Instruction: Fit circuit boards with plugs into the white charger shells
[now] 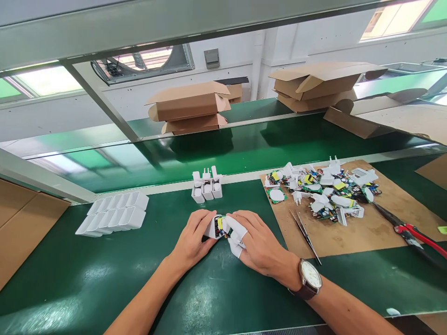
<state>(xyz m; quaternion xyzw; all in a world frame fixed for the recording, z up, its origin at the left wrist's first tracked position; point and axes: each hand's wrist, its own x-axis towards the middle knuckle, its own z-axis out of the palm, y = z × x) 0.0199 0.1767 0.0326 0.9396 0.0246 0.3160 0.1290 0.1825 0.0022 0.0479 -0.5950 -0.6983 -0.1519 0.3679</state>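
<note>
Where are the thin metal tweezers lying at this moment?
In the head view, the thin metal tweezers lie on the brown cardboard sheet, near its left edge, just right of the right hand.

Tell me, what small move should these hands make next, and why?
Probably push the circuit board deeper into the white casing: the left hand and right hand grip it between them, and the board's coloured parts show at its open end.

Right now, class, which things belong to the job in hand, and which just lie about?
In hand: charger casing between left hand and right hand; likely the parts pile, row of white casings, standing chargers.
Lying about: tweezers, red-handled cutters, cardboard boxes.
</note>
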